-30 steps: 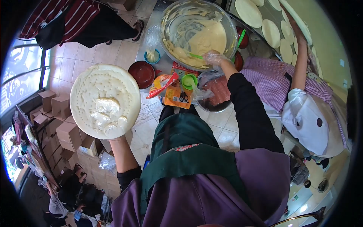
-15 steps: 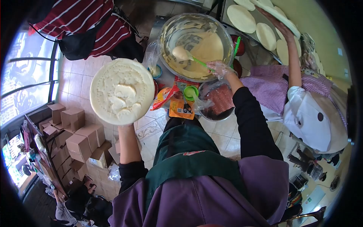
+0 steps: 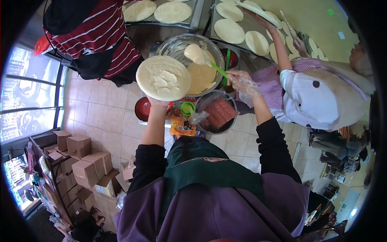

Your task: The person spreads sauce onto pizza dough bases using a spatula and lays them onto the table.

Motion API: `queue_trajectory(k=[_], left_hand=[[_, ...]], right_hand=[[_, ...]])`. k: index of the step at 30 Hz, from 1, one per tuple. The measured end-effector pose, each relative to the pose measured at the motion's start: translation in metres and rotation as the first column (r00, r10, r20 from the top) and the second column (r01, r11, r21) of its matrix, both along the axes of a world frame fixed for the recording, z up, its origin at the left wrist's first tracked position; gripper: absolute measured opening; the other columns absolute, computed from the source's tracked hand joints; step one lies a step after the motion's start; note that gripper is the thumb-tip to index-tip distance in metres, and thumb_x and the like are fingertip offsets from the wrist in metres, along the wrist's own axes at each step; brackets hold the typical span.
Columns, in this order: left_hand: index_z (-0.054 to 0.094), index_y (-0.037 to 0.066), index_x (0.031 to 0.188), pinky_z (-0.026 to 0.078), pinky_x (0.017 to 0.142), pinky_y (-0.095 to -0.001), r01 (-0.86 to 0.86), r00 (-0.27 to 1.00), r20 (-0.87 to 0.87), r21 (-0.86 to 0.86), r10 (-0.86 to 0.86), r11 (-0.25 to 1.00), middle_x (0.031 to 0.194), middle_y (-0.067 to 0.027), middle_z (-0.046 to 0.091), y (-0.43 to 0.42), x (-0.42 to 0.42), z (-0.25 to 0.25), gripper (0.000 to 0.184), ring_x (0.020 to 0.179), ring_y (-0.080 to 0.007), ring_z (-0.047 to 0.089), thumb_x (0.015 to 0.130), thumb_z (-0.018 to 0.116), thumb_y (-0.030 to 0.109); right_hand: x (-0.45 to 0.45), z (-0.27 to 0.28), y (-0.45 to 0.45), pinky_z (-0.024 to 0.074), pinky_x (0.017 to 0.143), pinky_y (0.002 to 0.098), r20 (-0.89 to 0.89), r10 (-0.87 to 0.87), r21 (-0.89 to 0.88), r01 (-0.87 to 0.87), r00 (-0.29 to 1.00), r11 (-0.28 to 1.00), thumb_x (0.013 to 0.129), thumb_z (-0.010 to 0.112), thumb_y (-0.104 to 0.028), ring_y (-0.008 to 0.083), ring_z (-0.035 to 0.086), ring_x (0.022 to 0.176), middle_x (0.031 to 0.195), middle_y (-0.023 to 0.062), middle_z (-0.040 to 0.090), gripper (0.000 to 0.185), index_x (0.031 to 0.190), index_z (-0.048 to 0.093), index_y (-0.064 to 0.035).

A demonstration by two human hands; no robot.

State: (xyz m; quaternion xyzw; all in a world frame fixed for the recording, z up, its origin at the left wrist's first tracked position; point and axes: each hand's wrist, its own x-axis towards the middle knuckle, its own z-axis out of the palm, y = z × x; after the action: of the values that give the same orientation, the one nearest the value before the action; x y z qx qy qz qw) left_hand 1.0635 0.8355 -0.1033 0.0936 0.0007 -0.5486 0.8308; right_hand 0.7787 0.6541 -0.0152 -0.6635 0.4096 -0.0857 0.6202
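My left hand (image 3: 158, 101) holds up a round flat dough base (image 3: 163, 76) from below, its fingers mostly hidden under it. Pale cream lies smeared on the dough's top. My right hand (image 3: 243, 85), in a clear plastic glove, is closed around a green-handled spatula (image 3: 218, 69). A thick lump of cream (image 3: 195, 53) covers the spatula's head, raised over a large metal bowl (image 3: 210, 41) of the same cream. The dough overlaps the bowl's left side. Below my right hand stands a metal bowl (image 3: 230, 126) with a block of pinkish ground meat (image 3: 219, 114).
A green cup (image 3: 187, 108) and an orange packet (image 3: 182, 126) sit beside the meat bowl; a red bowl (image 3: 143, 109) is left. Dough rounds (image 3: 229, 31) cover trays behind. A co-worker (image 3: 306, 97) at right lifts one; another person (image 3: 100, 40) stands left. Cardboard boxes (image 3: 92, 167) are stacked lower left.
The dough base has moved right and is now tilted at the cream bowl's edge. My right hand has lifted the spatula, loaded with cream, out of the bowl. The view has shifted.
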Motion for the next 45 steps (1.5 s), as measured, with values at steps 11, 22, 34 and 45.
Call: queue_trajectory(k=[11, 22, 34, 45], left_hand=[[0.039, 0.012, 0.137, 0.031, 0.106, -0.0525, 0.048, 0.985, -0.159, -0.156, -0.073, 0.987, 0.139, -0.0107, 0.042, -0.056, -0.061, 0.045, 0.059, 0.128, -0.0336, 0.039, 0.093, 0.034, 0.05], [0.035, 0.016, 0.14, 0.031, 0.106, -0.0534, 0.077, 0.98, -0.132, -0.443, -0.15, 0.893, 0.142, -0.0093, 0.04, -0.07, -0.065, 0.071, 0.063, 0.128, -0.0332, 0.039, 0.091, 0.035, 0.055], [0.033, 0.017, 0.141, 0.032, 0.106, -0.0508, 0.035, 0.98, -0.17, -0.346, -0.099, 0.937, 0.144, -0.0077, 0.037, -0.067, -0.054, 0.082, 0.062, 0.13, -0.0309, 0.037, 0.092, 0.035, 0.053], [0.039, 0.014, 0.139, 0.034, 0.105, -0.0489, -0.057, 0.998, -0.036, -0.206, 0.051, 0.977, 0.141, -0.0073, 0.042, -0.06, -0.054, 0.098, 0.056, 0.126, -0.0304, 0.043, 0.094, 0.035, 0.048]], right_hand=[[-0.025, 0.058, 0.099, 0.0497, 0.06, 0.0371, -0.32, -0.122, -0.861, -0.234, 0.94, 0.451, 0.086, 0.056, -0.011, 0.0325, 0.063, 0.073, 0.089, 0.0164, 0.061, 0.029, 0.114, 0.061, -0.0052], [-0.024, 0.087, 0.092, 0.0488, 0.059, 0.0371, 0.064, -0.004, -0.863, 0.057, 0.998, 0.502, 0.084, 0.056, -0.003, 0.0319, 0.062, 0.072, 0.083, 0.0141, 0.059, 0.033, 0.116, 0.061, -0.0105], [-0.018, 0.075, 0.117, 0.0491, 0.058, 0.0379, -0.064, 0.048, -0.846, -0.08, 0.997, 0.527, 0.086, 0.053, -0.001, 0.0311, 0.062, 0.07, 0.081, 0.0141, 0.06, 0.037, 0.121, 0.059, -0.0101], [-0.016, 0.09, 0.084, 0.0482, 0.062, 0.0319, 0.044, -0.091, -0.862, 0.084, 0.995, 0.5, 0.082, 0.048, 0.007, 0.0263, 0.061, 0.07, 0.081, 0.0146, 0.059, 0.037, 0.114, 0.06, -0.0049]])
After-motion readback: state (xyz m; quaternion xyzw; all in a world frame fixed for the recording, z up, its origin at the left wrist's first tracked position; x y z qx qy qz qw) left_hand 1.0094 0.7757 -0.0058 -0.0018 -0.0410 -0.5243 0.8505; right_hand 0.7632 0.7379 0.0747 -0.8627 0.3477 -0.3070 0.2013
